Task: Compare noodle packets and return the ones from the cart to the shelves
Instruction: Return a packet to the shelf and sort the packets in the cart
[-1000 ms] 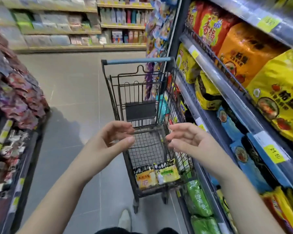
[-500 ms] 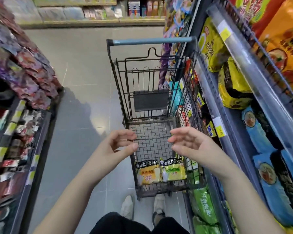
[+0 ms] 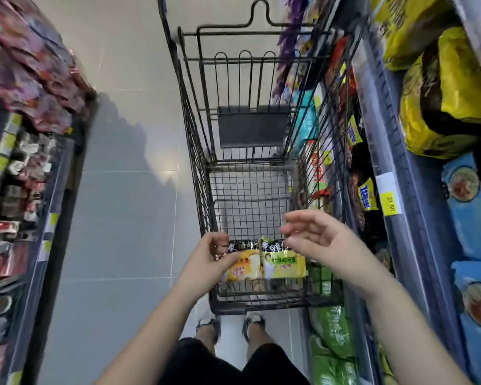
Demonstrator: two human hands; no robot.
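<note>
The black wire shopping cart (image 3: 195, 151) stands in the aisle just beside the grey-blue metal shelves (image 3: 425, 232) on my right, which are stacked with noodle bags.

Both packets I need lie flat on the cart's wire floor, hard against its near end wall. They lie side by side with their edges touching. The yellow-orange plastic noodle packet (image 3: 243, 269) is nearer the left wall, the yellow-green plastic noodle packet (image 3: 283, 262) nearer the right.

Each has its long axis running along the cart. The black printed band at the top points to the far end and the bottom seam points towards me, printed face up.

I judge them light, with slick crinkly film over a brittle noodle block. So I would pinch the flat seam at the black band or clasp the long edges, and not squeeze the middle.

My left hand (image 3: 206, 259) is low at the orange packet's far-left corner, its fingers (image 3: 217, 240) curled. I cannot tell if they have the film yet. My right hand (image 3: 320, 240) hovers over the green packet's far-right corner, its fingers (image 3: 295, 220) spread loosely and holding nothing.
</note>
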